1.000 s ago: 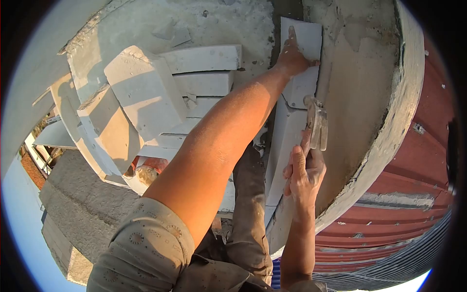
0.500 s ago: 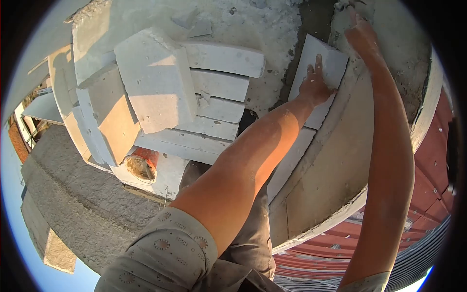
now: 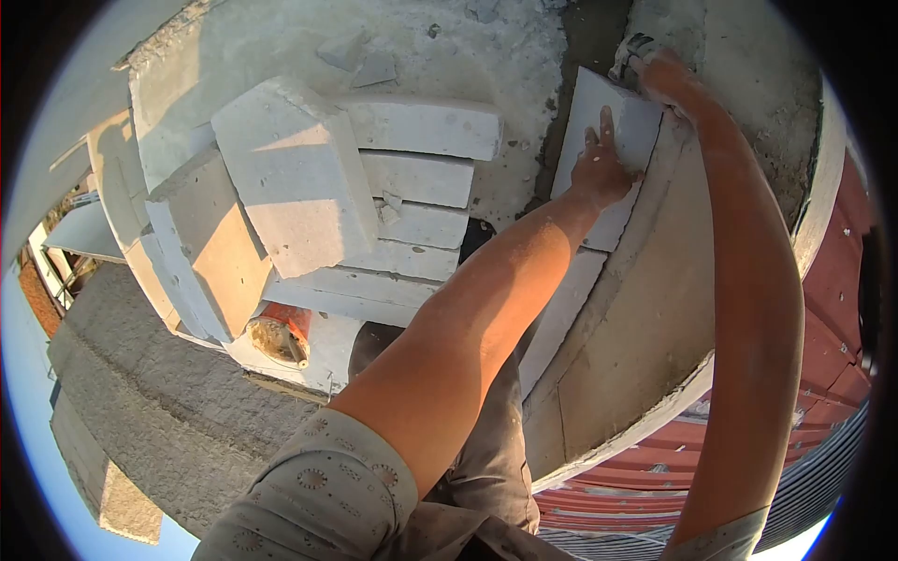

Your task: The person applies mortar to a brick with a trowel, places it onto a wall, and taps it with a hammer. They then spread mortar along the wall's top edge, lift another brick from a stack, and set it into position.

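Note:
My left hand point(image 3: 601, 168) lies spread on top of a white block point(image 3: 629, 126), its fingers stretched toward the block's far end. This block sits in a row along the wall's edge, end to end with another white block point(image 3: 564, 309). My right hand point(image 3: 669, 79) is closed around a small greyish tool with a dark-banded end point(image 3: 636, 51), right at the far corner of the block under my left hand. My fingers hide most of the tool, and I cannot tell its exact kind.
Several white blocks point(image 3: 421, 126) lie stacked to the left, with a larger slab point(image 3: 290, 178) leaning over them. An orange bucket point(image 3: 281, 332) with mortar residue stands below. Past the ledge point(image 3: 617, 374) at right lies a red metal roof point(image 3: 828, 309).
My right hand has come nearer with the tool, down to the block's far corner. My left hand stays on the block. The view has shifted slightly.

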The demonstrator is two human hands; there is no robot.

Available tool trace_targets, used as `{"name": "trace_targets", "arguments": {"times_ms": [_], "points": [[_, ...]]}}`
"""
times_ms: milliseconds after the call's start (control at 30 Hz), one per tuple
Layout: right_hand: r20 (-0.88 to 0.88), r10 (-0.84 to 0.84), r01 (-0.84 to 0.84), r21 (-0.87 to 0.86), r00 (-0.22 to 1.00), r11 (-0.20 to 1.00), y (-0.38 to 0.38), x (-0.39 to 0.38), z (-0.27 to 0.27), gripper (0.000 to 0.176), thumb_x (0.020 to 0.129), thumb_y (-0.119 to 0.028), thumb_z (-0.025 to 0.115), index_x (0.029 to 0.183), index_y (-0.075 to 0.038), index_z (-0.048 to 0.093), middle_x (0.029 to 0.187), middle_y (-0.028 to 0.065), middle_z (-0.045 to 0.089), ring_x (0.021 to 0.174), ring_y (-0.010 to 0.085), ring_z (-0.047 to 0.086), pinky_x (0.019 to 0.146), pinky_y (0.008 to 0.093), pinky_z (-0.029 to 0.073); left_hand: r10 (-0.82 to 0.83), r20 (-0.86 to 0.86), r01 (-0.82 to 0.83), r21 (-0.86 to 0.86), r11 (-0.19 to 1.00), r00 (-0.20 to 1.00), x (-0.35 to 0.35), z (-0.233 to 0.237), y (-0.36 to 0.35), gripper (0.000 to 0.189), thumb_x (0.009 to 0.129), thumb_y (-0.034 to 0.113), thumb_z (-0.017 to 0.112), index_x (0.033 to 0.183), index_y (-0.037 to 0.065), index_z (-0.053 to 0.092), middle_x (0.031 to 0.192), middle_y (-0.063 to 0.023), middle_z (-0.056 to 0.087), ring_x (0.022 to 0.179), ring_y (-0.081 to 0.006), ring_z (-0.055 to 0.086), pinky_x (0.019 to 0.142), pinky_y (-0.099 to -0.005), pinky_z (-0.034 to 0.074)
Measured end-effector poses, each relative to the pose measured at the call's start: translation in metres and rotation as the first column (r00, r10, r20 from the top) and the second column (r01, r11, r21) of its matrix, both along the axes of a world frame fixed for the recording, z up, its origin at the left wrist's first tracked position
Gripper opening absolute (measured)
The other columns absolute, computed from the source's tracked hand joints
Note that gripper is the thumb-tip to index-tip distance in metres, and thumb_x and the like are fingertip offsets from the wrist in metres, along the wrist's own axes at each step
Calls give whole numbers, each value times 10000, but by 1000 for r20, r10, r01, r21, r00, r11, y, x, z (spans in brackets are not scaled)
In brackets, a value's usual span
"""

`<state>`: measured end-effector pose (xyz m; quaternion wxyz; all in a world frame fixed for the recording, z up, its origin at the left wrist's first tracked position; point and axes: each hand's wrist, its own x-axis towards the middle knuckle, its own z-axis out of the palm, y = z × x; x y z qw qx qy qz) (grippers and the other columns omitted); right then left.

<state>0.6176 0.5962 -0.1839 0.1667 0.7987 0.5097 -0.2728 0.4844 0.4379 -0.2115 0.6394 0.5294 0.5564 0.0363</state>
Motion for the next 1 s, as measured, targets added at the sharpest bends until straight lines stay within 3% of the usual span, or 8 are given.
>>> {"name": "trace_targets", "arguments": {"times_ms": [100, 133, 267, 333, 567, 800, 900, 1000], "points": [[-207, -251, 256, 0, 946, 967, 21, -17, 50, 455, 973, -334, 471, 1316, -70, 612, 1110, 257, 693, 1006, 370, 694, 870, 502, 525, -6, 7, 7, -77, 997, 1000, -2, 10, 1, 1241, 816, 392, 802, 1566, 40, -123, 1580, -325, 204, 1487, -415, 226, 1192, -410, 303], [-65, -156, 163, 120, 986, 979, 29, 19, -7, 455, 970, -328, 478, 1304, -49, 609, 853, 170, 691, 713, 288, 681, 669, 440, 546, -5, 7, 5, -65, 998, 1000, -1, 8, 4, 1238, 818, 391, 801, 1566, 38, -120, 1584, -321, 196, 1488, -412, 226, 1192, -409, 301], [63, 179, -188, 184, 982, 965, -2, 23, -34, 423, 955, -290, 498, 1236, -1, 626, 748, 129, 644, 590, 261, 607, 579, 429, 503, -24, 0, 24, -15, 1000, 1000, 2, -4, 1, 1238, 822, 401, 797, 1559, 9, -117, 1582, -331, 187, 1482, -403, 249, 1193, -408, 301], [90, -37, 60, -261, 995, 964, 2, 7, -17, 419, 942, -267, 512, 1235, 14, 617, 801, 153, 666, 670, 283, 652, 639, 426, 523, -52, -10, 52, 22, 998, 999, 4, -9, 5, 1245, 818, 409, 799, 1554, -8, -115, 1577, -343, 182, 1475, -401, 266, 1191, -402, 301], [-321, -180, 360, 694, 930, 624, -153, -82, 142, 475, 992, -209, 471, 1385, 58, 494, 1165, 201, 668, 1007, 308, 659, 897, 401, 503, -80, 80, 85, -62, 994, 994, -11, -8, 17, 1176, 858, 424, 741, 1577, 93, -130, 1530, -379, 266, 1392, -433, 410, 1151, -397, 366], [-379, -86, 372, 798, 922, 474, -208, -86, 125, 508, 985, 46, 452, 1471, 116, 324, 1472, 210, 497, 1385, 280, 471, 1119, 352, 399, 119, 123, -92, -208, 974, 985, -24, 27, 48, 725, 1030, 485, 389, 1565, 24, 225, 1439, -316, 468, 1270, -425, 547, 1006, -416, 501], [-228, -175, 275, 556, 958, 784, -239, -87, 81, 500, 986, 46, 457, 1470, 100, 345, 1468, 197, 506, 1368, 288, 490, 1098, 350, 424, 30, 70, -39, 129, 991, 997, -2, -59, 35, 721, 1034, 487, 370, 1573, 38, 201, 1395, -298, 525, 1135, -407, 638, 892, -401, 561], [-320, -165, 346, 671, 933, 656, -233, -91, 82, 509, 982, 31, 457, 1473, 96, 340, 1480, 173, 501, 1337, 317, 517, 1063, 361, 452, -44, -59, 63, 365, 929, 997, 8, -105, 31, 716, 1033, 483, 378, 1576, 50, 203, 1377, -290, 545, 1078, -404, 661, 866, -410, 568]]}}
